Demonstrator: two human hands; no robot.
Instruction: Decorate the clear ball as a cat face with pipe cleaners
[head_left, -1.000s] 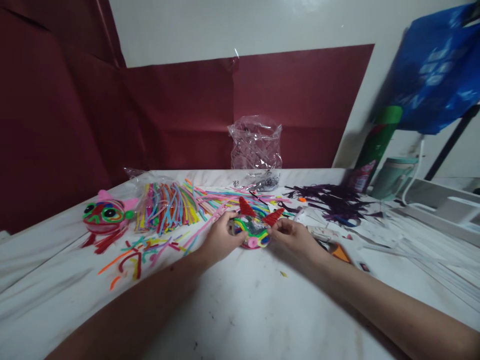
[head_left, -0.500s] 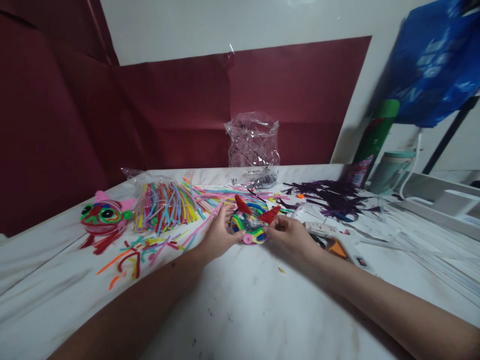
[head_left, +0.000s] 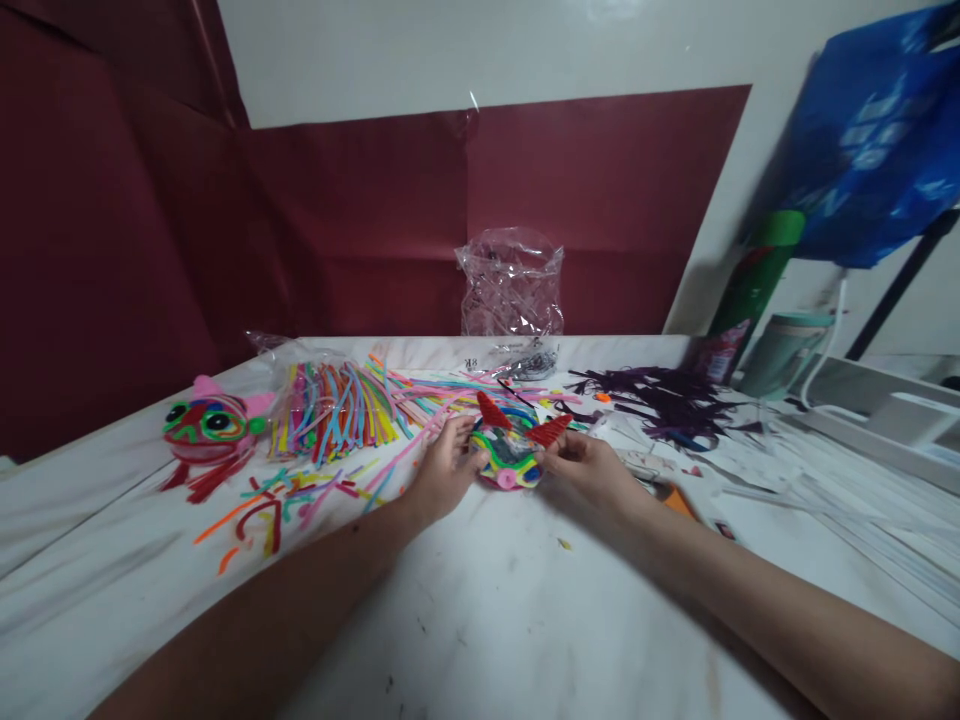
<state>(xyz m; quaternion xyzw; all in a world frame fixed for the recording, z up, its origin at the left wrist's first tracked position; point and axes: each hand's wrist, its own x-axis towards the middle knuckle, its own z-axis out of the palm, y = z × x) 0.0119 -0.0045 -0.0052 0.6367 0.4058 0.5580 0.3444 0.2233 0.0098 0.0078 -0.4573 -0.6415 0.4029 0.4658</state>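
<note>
A round, multicoloured craft piece with two red pointed ears and a pink button-like nose is held between my two hands, low over the white marbled table. Its left edge is gripped by my left hand, thumb in front and fingers curled behind. On the other side, my right hand pinches the edge just below the right red ear. The fingertips behind the piece are partly hidden.
A finished-looking colourful face sits at the far left. Beside it are bagged pipe cleaners and loose cut pieces. A clear plastic bag stands behind, purple strips back right, and a green cup farther right.
The craft piece and both hands have shifted slightly right in the view. The left thumb sits a little higher at its edge. The camera view has moved slightly.
</note>
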